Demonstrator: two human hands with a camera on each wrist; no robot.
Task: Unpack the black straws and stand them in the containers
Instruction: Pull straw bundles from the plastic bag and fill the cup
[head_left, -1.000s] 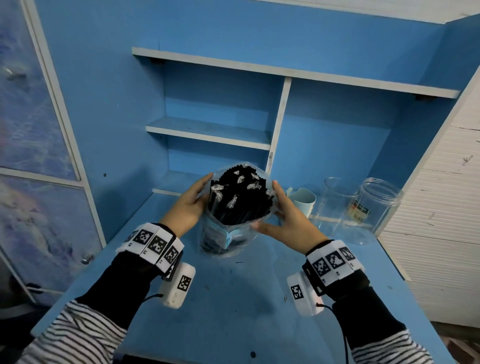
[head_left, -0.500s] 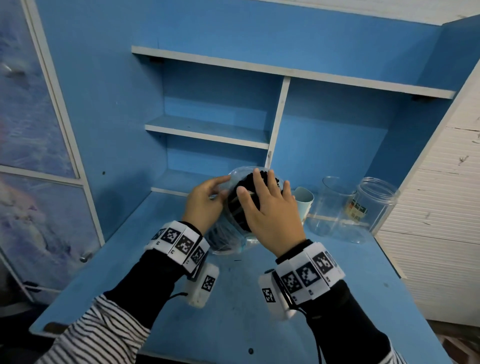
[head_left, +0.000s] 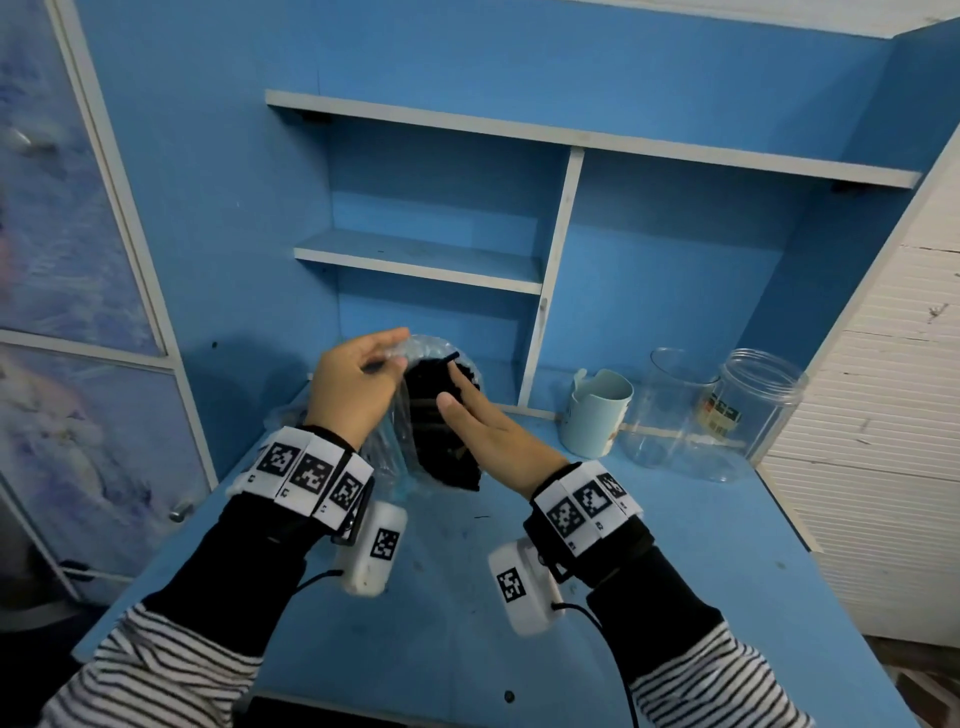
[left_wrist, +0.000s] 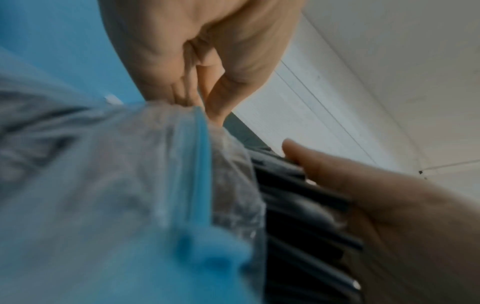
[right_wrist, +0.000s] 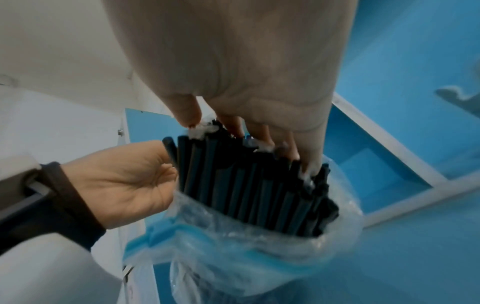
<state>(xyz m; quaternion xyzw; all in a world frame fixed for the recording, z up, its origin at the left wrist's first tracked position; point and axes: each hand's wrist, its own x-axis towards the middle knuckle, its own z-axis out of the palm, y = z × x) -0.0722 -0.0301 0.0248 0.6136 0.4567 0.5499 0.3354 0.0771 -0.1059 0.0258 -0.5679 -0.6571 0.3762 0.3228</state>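
Over the blue surface (head_left: 467, 597), the left hand (head_left: 353, 387) pinches the crinkled clear plastic bag (right_wrist: 233, 230) in its grip; the right hand (head_left: 488, 431), fingers straight, touches the bundled black straws (right_wrist: 249, 185) inside it.

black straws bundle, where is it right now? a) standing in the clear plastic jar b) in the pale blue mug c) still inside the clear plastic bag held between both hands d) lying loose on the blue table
c: the bundle of black straws still sits in the crinkled clear plastic bag, whose edge the left hand pinches while the right hand reaches in at the straw tops.
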